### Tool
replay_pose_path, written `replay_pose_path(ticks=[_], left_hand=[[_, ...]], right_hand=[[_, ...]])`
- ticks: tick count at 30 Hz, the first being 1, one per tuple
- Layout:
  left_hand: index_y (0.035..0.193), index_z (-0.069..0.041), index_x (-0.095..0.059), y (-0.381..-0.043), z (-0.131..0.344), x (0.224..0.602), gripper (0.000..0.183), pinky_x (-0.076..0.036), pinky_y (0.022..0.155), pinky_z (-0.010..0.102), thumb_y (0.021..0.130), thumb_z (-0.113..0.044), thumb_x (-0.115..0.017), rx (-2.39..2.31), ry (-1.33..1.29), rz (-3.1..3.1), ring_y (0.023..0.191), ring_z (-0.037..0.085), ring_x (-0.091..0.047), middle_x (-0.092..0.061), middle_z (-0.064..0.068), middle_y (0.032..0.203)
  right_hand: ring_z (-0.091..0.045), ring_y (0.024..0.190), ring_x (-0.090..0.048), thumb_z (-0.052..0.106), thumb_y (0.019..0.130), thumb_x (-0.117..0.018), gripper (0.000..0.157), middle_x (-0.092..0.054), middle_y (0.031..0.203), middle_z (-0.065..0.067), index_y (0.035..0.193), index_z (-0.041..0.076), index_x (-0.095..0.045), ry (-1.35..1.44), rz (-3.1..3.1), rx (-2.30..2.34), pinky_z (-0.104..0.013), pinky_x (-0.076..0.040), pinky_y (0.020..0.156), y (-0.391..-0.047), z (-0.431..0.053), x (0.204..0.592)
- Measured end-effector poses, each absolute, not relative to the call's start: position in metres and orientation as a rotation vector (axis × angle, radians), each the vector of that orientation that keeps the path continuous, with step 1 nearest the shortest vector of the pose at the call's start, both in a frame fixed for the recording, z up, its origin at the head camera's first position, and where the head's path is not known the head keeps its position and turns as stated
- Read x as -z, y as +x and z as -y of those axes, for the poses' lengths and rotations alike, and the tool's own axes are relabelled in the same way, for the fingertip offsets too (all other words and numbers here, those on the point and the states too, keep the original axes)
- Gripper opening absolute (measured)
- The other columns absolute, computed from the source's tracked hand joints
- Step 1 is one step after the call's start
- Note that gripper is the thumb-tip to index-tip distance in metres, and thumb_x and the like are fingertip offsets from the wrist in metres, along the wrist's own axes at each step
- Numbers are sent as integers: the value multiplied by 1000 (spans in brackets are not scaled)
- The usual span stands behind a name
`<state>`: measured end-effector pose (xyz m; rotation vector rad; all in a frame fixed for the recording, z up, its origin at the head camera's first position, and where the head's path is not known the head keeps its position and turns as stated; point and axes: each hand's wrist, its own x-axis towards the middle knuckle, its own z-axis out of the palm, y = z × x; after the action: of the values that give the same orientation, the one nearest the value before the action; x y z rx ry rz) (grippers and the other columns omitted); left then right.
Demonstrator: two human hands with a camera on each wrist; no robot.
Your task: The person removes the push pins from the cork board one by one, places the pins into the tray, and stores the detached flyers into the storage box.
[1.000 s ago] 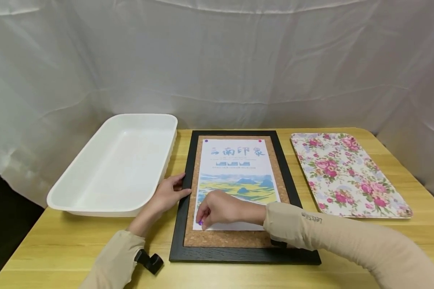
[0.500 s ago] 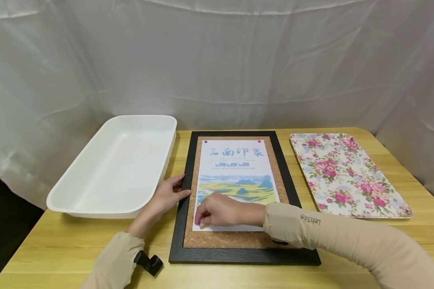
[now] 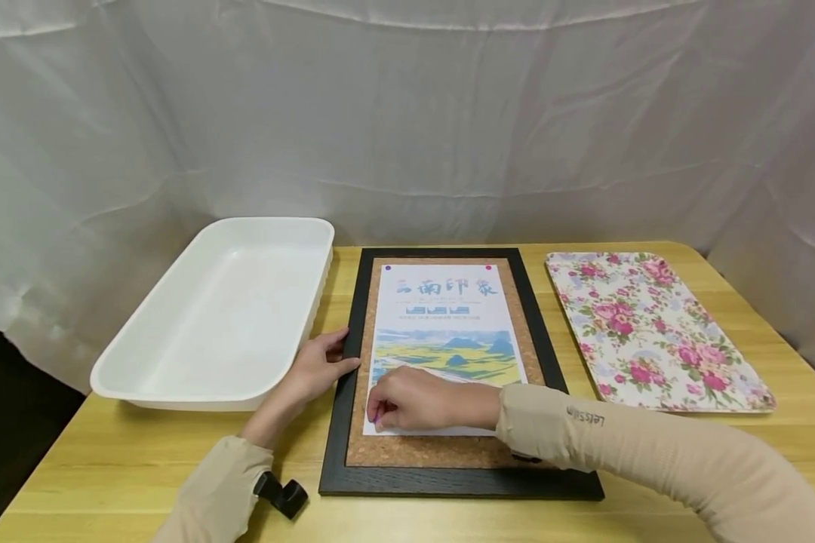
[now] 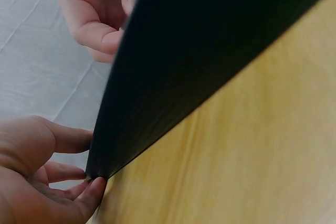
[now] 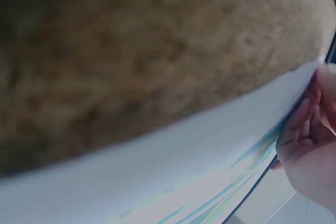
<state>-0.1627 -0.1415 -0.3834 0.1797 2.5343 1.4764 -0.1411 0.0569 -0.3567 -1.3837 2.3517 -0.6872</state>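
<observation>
My right hand [image 3: 410,398] pinches a purple push pin [image 3: 376,420] at the lower left corner of a printed poster [image 3: 441,298]. The fingers mostly hide the pin. The poster lies flat on a black-framed cork board [image 3: 435,452]. A purple push pin [image 3: 389,268] sits at its top left corner and a pink push pin [image 3: 488,267] at its top right. My left hand [image 3: 315,366] rests against the left side of the frame, thumb and fingers touching its edge. In the right wrist view, my right hand [image 5: 310,140] is at the poster's corner.
A deep white tray [image 3: 210,388] stands to the left of the board, close to my left wrist. To the right lies a flower-patterned tray [image 3: 659,332]. All rest on a wooden table [image 3: 109,483] with a grey curtain [image 3: 435,113] behind.
The pin between my right fingers was more visible a second ago and is now mostly covered. Both hands and the board stay in nearly the same place.
</observation>
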Motion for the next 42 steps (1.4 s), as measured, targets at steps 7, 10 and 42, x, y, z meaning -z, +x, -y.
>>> replay_pose_path(ticks=[7, 10, 42], left_hand=[[145, 11, -33, -163, 140, 384, 62, -50, 89, 41, 93, -3, -63, -1476, 176, -2547, 115, 38, -55, -53, 27, 129], [145, 10, -33, -162, 140, 384, 61, -50, 89, 41, 93, -3, -63, -1476, 172, -2551, 115, 38, -55, -53, 27, 128], [143, 13, -35, -164, 139, 386, 62, -49, 90, 42, 91, -2, -64, -1497, 184, -2568, 111, 36, -57, -56, 27, 126]], right_hand=[[4, 60, -52, 9, 86, -74, 4, -63, 71, 9, 84, 10, -71, -1405, -2246, 708, -13, -45, 58, -149, -55, 354], [4, 59, -53, 7, 87, -73, 5, -65, 71, 9, 82, 9, -73, -1385, -2217, 752, -14, -46, 56, -151, -54, 354], [-8, 76, -60, 10, 89, -71, 10, -67, 82, 7, 97, 4, -74, -1016, -2198, 1114, -26, -52, 72, -167, -78, 335]])
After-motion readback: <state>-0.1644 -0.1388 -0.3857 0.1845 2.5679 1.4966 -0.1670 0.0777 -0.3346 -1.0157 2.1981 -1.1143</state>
